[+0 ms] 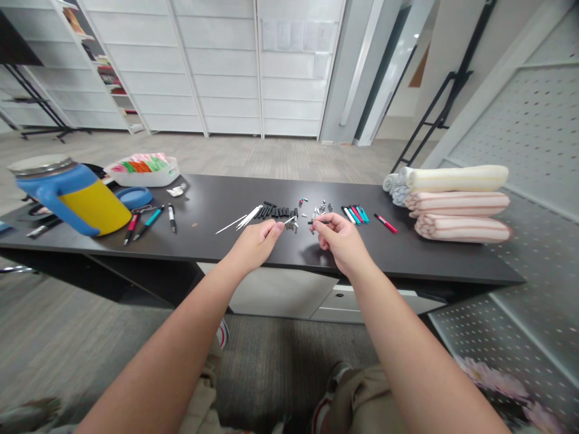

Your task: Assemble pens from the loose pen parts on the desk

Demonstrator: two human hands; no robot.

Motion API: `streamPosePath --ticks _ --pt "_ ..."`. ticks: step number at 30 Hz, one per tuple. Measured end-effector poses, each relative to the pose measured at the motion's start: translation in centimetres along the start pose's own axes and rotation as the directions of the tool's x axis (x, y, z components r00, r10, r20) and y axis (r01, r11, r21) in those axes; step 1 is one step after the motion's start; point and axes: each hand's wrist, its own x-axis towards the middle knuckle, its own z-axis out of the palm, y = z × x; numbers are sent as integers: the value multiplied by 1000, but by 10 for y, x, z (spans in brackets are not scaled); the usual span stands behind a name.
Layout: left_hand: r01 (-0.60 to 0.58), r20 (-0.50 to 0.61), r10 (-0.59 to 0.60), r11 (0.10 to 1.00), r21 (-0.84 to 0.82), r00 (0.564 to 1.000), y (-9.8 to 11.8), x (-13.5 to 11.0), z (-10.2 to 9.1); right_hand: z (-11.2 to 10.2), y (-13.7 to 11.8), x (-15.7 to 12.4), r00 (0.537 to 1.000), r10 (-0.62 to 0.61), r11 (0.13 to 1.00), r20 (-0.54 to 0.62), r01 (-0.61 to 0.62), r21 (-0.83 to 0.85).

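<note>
My left hand (pixel 260 241) is closed, thumb and finger pinching a thin white pen refill (pixel 290 220) that points right. Across a small gap, my right hand (pixel 339 238) pinches a short black tubular pen part (pixel 312 222) between thumb and fingertips. Beyond my left hand lie several thin white refills (pixel 248 218) in a fan. Several black rubbery pen grips (pixel 283 212) sit in a row beside them. Small silvery pen parts (pixel 323 207) are scattered behind my right hand. To their right are several coloured pen barrels (pixel 355 214).
A red pen (pixel 386 223) lies near rolled towels (pixel 459 205) on the right of the dark table (pixel 217 193). On the left stand a blue-and-yellow mug (pixel 85 199) and a white basket (pixel 147 175) of colourful packets, with several pens (pixel 149 223) nearby.
</note>
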Motion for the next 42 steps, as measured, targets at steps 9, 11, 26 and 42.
streamPosePath --ticks 9,11,26,42 --pt "23 40 -37 951 309 999 -8 -3 -9 0 -2 -1 998 9 1000 60 -10 28" --pt "27 36 -39 954 300 999 -9 -3 -9 1 -1 -2 997 6 1000 80 -4 -21" --pt "12 51 -37 902 431 998 -4 -5 -3 4 4 -1 986 -45 954 160 90 -286" --pt "-32 46 10 862 506 999 0 -7 3 17 -3 -11 956 -130 722 264 274 -636"
